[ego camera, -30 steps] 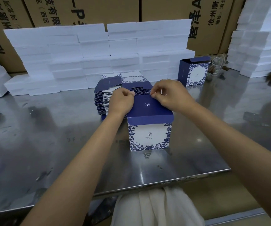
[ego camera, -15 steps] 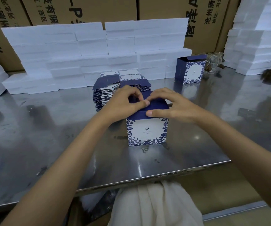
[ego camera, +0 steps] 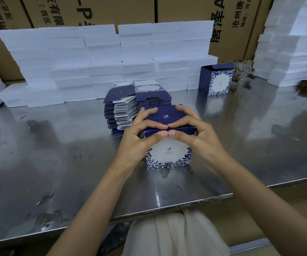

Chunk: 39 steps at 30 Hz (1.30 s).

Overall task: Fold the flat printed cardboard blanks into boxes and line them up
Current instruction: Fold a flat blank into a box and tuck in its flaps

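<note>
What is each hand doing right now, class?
Left hand: curled round the blue printed box, thumb on its lid flap.
Right hand: likewise gripping the box.

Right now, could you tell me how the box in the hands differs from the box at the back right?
The near box has its lid folded down, with both hands, left hand and right hand, on it; the far box stands untouched, its top flap up. The near box shows its white front; the far box is turned cornerwise. Both share the blue floral print.

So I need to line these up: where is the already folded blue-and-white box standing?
The finished blue-and-white printed cardboard box stands far right on the steel table, against the white foam blocks.
</note>
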### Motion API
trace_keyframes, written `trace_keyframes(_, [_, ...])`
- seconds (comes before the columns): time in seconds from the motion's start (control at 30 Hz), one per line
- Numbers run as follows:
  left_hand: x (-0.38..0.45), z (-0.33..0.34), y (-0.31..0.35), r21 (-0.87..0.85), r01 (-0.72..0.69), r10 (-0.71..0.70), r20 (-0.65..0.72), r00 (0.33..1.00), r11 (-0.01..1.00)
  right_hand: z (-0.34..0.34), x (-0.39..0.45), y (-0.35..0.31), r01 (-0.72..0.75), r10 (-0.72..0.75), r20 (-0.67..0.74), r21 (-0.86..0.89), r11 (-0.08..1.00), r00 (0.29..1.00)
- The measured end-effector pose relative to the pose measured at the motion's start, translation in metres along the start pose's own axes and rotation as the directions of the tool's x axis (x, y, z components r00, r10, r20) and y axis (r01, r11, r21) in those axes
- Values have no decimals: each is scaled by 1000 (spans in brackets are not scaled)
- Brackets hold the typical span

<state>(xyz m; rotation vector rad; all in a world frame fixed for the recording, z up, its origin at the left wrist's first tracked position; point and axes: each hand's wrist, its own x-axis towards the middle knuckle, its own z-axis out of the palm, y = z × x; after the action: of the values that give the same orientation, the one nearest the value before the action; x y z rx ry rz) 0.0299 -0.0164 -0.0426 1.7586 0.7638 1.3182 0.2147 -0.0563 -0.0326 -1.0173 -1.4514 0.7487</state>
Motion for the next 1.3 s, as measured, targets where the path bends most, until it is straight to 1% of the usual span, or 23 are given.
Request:
trace_keyframes(0.07, [-1, 4, -1, -33, -17, 16, -34, 999, 999, 4, -2, 1, 0, 1, -39, 36, 999, 999])
trace_keyframes(0.13, [-1, 5, -2, -32, -26, 25, -48, 999, 999, 4, -3, 1, -2, 4, -51, 45, 999, 999])
trace_keyframes(0.3, [-2, 1, -6, -17, -7, 7, -5, 1000, 1000, 1, -5, 2, -4, 5, -22, 60, 998, 1000])
trace_keyframes(0.4, [-2, 2, -8, -27, -17, 17, -19, 1000, 999, -1, -5, 5, 7, -7, -2, 69, 998, 1000])
trace_keyframes(0.53, [1, 5, -10, -15, -46, 44, -66, 997, 999, 4, -2, 9, 26, -22, -42, 90, 996, 999])
trace_keyframes(0.6, [3, 3, -10, -20, -26, 25, -36, 999, 999, 3, 0, 8, 23, -20, -39, 101, 995, 999])
trace_keyframes(0.7, [3, -6, -11, -97, 11, -8, 23, 1000, 995, -5, 1, 9, 4, -5, 5, 141, 990, 1000])
trace_keyframes(0.77, [1, -10, -13, -187, 26, -25, 6, 1000, 982, -10, 0, 10, -5, 4, 10, 140, 990, 1000])
trace_keyframes(0.87, [1, -9, -12, -205, 32, -34, -4, 999, 978, -12, 2, 10, -12, 13, -5, 151, 989, 1000])
trace_keyframes(1.07, [3, -25, -13, -156, 64, -44, 127, 991, 986, -20, 3, 9, -33, 31, 39, 61, 998, 999])
trace_keyframes(1.13, [4, -26, -12, -126, 41, -24, 129, 991, 991, -24, 4, 8, -28, 26, 49, 29, 999, 998])
trace_keyframes(1.2, [6, -21, -11, -109, 22, -10, 112, 994, 994, -26, 4, 7, 15, -15, 32, 7, 1000, 999])
trace_keyframes(1.3, [15, -7, -9, -103, 40, -28, 117, 993, 994, -36, 4, 8, 66, -67, -13, -27, 997, 998])
